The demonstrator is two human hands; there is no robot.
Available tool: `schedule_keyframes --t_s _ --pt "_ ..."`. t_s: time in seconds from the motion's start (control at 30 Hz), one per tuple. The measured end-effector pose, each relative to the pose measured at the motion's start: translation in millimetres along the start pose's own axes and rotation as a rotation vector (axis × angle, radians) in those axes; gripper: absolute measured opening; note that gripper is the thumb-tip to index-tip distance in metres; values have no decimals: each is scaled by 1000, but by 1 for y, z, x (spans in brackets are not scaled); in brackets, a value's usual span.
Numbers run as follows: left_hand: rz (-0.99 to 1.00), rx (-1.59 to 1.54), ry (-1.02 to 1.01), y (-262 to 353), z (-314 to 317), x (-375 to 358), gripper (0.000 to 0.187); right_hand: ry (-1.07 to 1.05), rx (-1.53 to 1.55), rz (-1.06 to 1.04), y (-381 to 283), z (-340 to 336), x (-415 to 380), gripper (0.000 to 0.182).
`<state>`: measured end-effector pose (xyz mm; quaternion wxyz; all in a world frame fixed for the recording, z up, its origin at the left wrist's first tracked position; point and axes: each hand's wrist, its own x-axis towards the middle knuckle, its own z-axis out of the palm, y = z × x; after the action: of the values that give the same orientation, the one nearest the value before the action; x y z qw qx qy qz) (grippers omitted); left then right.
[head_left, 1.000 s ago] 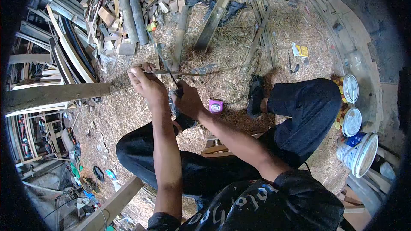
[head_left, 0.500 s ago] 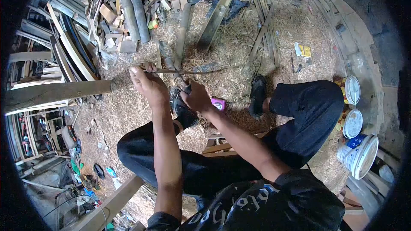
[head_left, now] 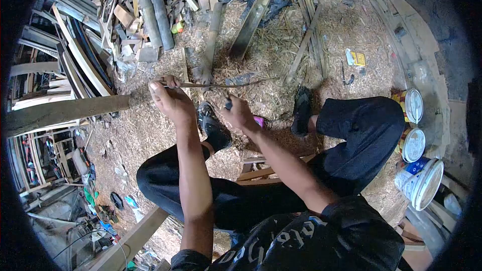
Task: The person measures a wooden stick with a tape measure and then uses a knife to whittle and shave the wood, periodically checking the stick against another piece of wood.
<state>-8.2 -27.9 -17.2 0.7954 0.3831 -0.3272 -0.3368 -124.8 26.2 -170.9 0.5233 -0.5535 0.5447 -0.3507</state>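
Observation:
A long, thin curved strip [head_left: 221,86] of wood or similar material runs sideways above my feet. My left hand [head_left: 171,101] is closed around its left end. My right hand [head_left: 238,112] is a fist below the strip and apart from it, round a dark handle [head_left: 228,104]; the rest of that tool is hard to make out. A pink tape measure [head_left: 259,121] lies just right of my right hand, partly covered by it. My shoes [head_left: 207,116] rest on the shavings to either side.
Wood offcuts [head_left: 124,16] and two grey round lengths [head_left: 160,14] lie at the top left. A thick beam [head_left: 70,113] juts in from the left. Several buckets [head_left: 420,183] stand at the right. Loose boards [head_left: 251,22] lie beyond the strip.
My right hand has moved right and slightly down, away from the strip, with the dark handle. My left hand has barely moved.

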Motion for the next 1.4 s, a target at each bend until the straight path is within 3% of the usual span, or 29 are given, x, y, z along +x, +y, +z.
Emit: schedule_keyframes --t_s 0.03,0.17,0.33,0.43,0.5,0.63,0.67,0.77,0.87,1.0,1.07,1.3,1.4 --pt "7 3 -20 0 -1 0 27 -64 -89 156 23 -2 2 29" --pt "7 -16 -19 0 -3 3 28 -14 -129 114 40 5 7 27" --pt "21 -10 13 -3 3 3 30 -63 9 14 -23 -9 4 31" --pt "-16 23 -29 -1 4 3 30 55 -52 11 12 3 6 32" --pt "-9 9 -68 -2 0 4 30 -1 -173 295 72 7 7 28" --pt "-17 30 2 -6 8 0 30 -56 -152 290 53 -8 7 29" --pt "-5 20 -68 -13 -2 3 30 -52 -106 285 43 -8 10 29" --pt "10 54 -52 -9 11 0 31 5 -39 167 28 1 12 29" --pt "-14 46 -35 -8 7 2 32 24 -116 149 49 5 14 29" --pt "-28 10 -99 -8 3 4 33 -32 -215 323 92 -1 17 28" --pt "12 12 -135 -11 6 2 32 20 -250 211 92 0 17 29" --pt "-16 35 -109 -15 16 0 30 135 -35 121 70 7 1 30" --pt "-26 32 -90 -14 7 4 33 66 -232 343 128 14 -5 29"
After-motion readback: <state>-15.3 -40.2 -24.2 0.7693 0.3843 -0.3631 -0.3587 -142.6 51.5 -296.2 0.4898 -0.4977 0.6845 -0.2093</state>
